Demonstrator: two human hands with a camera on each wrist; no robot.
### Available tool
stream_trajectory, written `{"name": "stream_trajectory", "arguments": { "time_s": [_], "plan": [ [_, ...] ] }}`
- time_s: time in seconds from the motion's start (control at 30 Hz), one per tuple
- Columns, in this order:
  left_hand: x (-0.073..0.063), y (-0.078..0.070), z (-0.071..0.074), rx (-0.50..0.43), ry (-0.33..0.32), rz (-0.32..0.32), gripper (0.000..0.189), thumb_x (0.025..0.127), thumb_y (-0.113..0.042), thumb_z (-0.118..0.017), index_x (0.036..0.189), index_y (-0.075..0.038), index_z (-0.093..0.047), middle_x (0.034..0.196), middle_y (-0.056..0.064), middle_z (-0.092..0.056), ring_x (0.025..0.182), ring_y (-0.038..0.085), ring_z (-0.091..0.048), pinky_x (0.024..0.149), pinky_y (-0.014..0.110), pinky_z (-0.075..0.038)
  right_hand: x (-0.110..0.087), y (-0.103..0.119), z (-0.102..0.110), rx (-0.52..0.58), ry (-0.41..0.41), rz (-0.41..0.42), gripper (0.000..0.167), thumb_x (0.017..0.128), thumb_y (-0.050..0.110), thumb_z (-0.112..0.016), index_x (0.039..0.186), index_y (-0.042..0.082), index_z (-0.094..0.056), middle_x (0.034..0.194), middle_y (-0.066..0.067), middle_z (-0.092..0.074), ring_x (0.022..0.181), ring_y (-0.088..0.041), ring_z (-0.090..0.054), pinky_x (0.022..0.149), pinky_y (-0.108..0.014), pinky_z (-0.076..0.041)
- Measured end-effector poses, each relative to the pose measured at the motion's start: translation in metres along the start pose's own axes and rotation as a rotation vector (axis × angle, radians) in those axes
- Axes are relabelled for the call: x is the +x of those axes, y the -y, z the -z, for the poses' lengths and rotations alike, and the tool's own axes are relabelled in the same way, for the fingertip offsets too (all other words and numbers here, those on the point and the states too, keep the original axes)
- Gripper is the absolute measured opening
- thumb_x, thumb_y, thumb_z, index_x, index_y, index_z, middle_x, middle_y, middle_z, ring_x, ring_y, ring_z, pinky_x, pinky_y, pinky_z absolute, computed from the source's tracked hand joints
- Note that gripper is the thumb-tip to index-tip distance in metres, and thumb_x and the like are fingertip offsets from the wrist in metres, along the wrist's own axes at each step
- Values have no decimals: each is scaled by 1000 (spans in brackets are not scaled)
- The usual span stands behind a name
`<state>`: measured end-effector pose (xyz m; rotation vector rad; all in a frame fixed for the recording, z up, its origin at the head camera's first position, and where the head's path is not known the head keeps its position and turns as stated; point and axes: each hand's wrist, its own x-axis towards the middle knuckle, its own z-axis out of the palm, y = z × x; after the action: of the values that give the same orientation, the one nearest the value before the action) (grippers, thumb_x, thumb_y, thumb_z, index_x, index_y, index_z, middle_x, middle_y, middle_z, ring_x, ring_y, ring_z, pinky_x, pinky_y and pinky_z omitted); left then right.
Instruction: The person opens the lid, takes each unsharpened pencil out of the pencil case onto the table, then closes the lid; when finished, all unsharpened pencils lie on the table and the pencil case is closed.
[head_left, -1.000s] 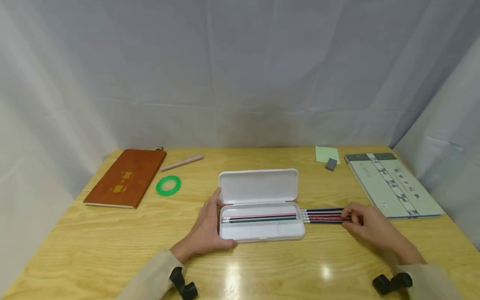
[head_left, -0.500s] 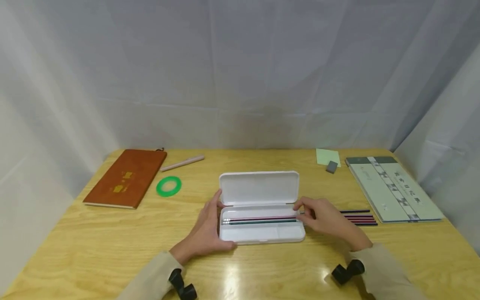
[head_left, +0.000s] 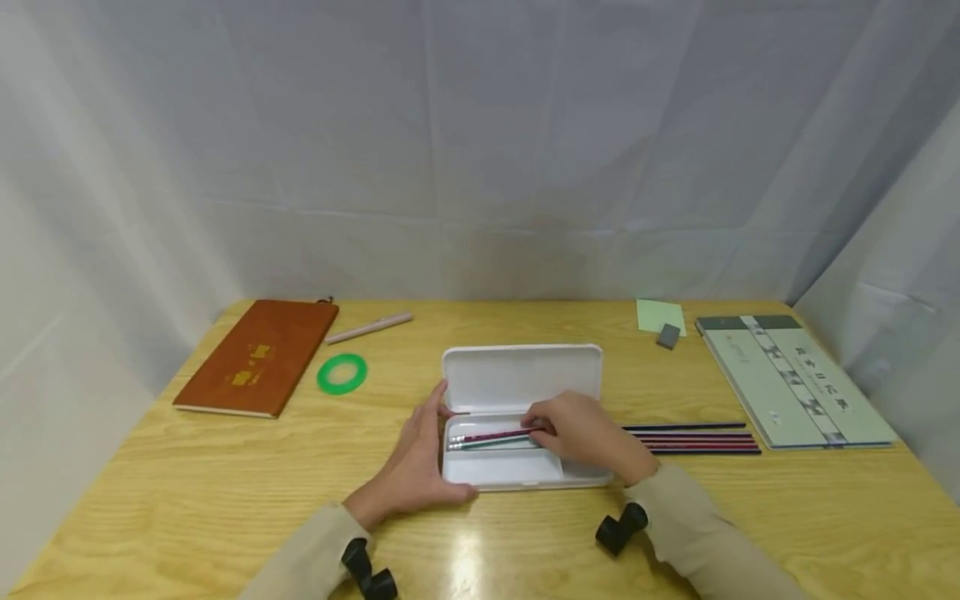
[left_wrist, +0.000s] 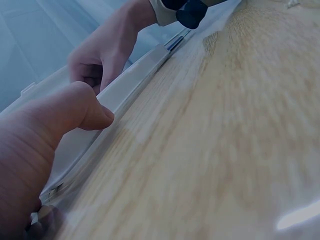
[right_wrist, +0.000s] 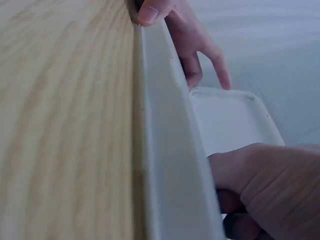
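Observation:
A white pencil case (head_left: pixel 495 473) lies with its lid (head_left: pixel 522 377) raised at the back. My left hand (head_left: pixel 408 468) grips its left end, thumb at the front edge and fingers behind. Inside, my right hand (head_left: pixel 585 429) pinches a dark red pencil (head_left: pixel 491 436), which slants up slightly toward the fingertips. A green pencil (head_left: pixel 495 443) lies just below it, its far end hidden by the hand. In the right wrist view, the case wall (right_wrist: pixel 172 130) hides part of the right fingers.
Right of the case, several dark pencils (head_left: pixel 705 440) lie side by side, near a pale green notebook (head_left: pixel 795 379). A grey eraser (head_left: pixel 668 336) rests at a green sticky note (head_left: pixel 660 315). Leftward are green tape (head_left: pixel 324 375), a pale pen (head_left: pixel 369 328) and a brown notebook (head_left: pixel 258 358).
My right hand has moved left from the pencils on the table, past the case's right end, into the case, where pencils now tilt. My left hand has stayed on the case.

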<state>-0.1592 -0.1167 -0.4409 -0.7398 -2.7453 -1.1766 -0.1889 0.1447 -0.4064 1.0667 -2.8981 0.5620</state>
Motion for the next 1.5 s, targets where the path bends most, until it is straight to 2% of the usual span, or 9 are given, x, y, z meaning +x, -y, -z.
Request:
{"name": "stream_trajectory", "arguments": {
  "time_s": [0.1, 0.37, 0.47, 0.6, 0.83, 1.1, 1.17, 1.33, 1.5],
  "plan": [
    [0, 0, 0, 3, 0, 2, 137, 49, -37, -86, 155, -13, -2, 124, 3, -44, 118, 24, -41, 103, 51, -33, 5, 5, 1, -21, 37, -41, 7, 85, 18, -71, 89, 12, -71, 75, 5, -66, 63, -4, -51, 60, -22, -43],
    [0, 1, -1, 1, 4, 17, 139, 49, -38, -87, 155, -14, -1, 124, 3, -44, 118, 24, -41, 104, 52, -32, 10, 12, 10, -46, 114, -100, 15, 82, 21, -75, 80, 13, -63, 64, 7, -53, 60, -7, -45, 57, -23, -38],
    [0, 1, -1, -6, 6, 22, 139, 49, -38, -87, 155, -14, -1, 125, 3, -44, 118, 24, -41, 104, 52, -32, 8, 11, 12, -26, 103, -76, 12, 84, 20, -74, 81, 13, -64, 64, 8, -53, 59, -6, -44, 56, -22, -38],
    [1, 2, -2, -5, 5, 19, 139, 48, -37, -87, 155, -15, -1, 124, 2, -44, 117, 23, -41, 103, 50, -32, -4, 6, 13, 0, 19, -52, 5, 88, 19, -68, 88, 14, -67, 63, 10, -52, 55, -2, -40, 53, -19, -36],
    [2, 2, -4, 5, -1, 0, 138, 48, -37, -87, 155, -13, -3, 123, 3, -45, 117, 24, -42, 103, 51, -32, -47, -14, 25, -13, -119, -112, 4, 90, 18, -66, 92, 15, -66, 59, 13, -44, 51, 1, -33, 49, -19, -30],
    [1, -1, -9, -21, 9, 11, 137, 49, -37, -87, 155, -14, -3, 124, 3, -45, 116, 23, -41, 101, 48, -34, -114, -53, 36, -11, -228, -233, 10, 84, 10, -71, 88, 18, -67, 57, 17, -41, 50, 4, -33, 47, -19, -31],
    [0, -1, -9, -24, 12, 16, 137, 49, -36, -87, 155, -13, -3, 124, 3, -45, 116, 23, -41, 102, 48, -33, -129, -62, 37, -15, -256, -231, 13, 82, 7, -72, 87, 18, -67, 58, 17, -41, 50, 5, -33, 47, -19, -32],
    [0, -1, -5, -26, 14, 24, 137, 49, -35, -88, 155, -12, -4, 124, 2, -45, 117, 23, -41, 102, 49, -33, -161, -78, 39, 21, -277, -254, 14, 83, 7, -72, 87, 19, -67, 59, 19, -41, 51, 5, -33, 46, -19, -33],
    [0, 1, 0, -19, -1, 22, 137, 48, -35, -88, 155, -11, -5, 123, 2, -45, 115, 22, -41, 101, 48, -34, -179, -89, 40, 26, -295, -268, 12, 83, 9, -73, 85, 19, -67, 59, 19, -40, 51, 5, -32, 47, -19, -31]
  ]
}}
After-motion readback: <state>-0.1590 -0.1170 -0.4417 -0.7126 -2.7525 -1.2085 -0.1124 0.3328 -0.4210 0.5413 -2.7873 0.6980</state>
